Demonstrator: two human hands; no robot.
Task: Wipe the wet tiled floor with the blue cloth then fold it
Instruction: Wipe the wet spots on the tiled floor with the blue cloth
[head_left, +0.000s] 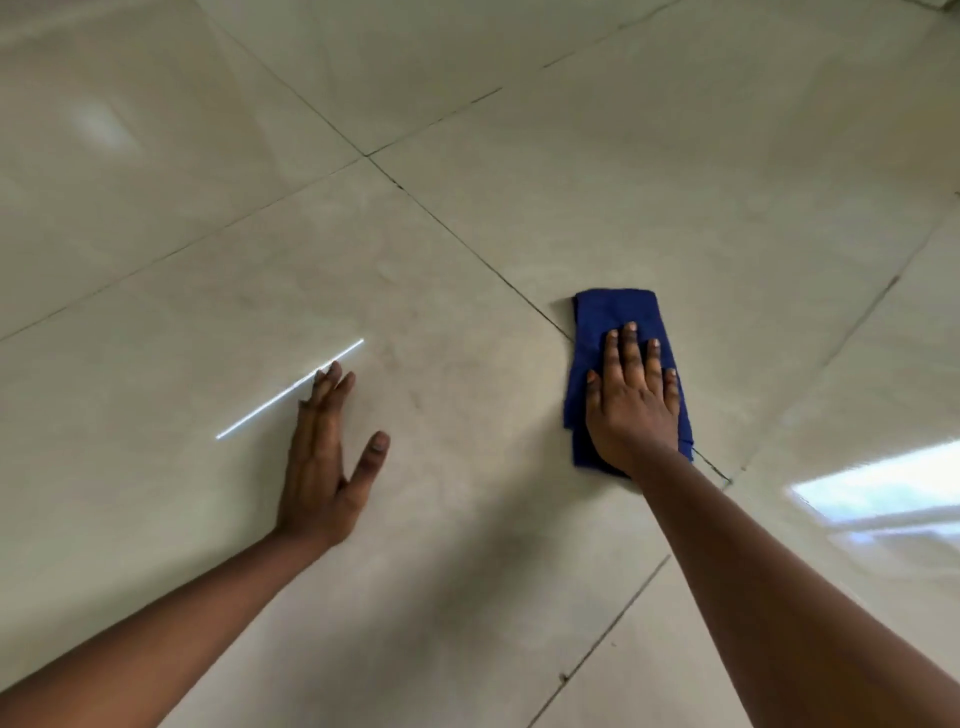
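The blue cloth lies folded under the flat, spread right hand; left hand open on tiled floor.

Right hand lies flat on a folded cloth on the tiled floor; left hand rests well apart to its left.

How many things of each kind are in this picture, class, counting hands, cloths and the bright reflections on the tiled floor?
Hands: 2, the left hand flat on the floor, the right hand pressing the cloth
Blue cloth: 1
Bright reflections: 2, a thin line and a window patch
Total: 5
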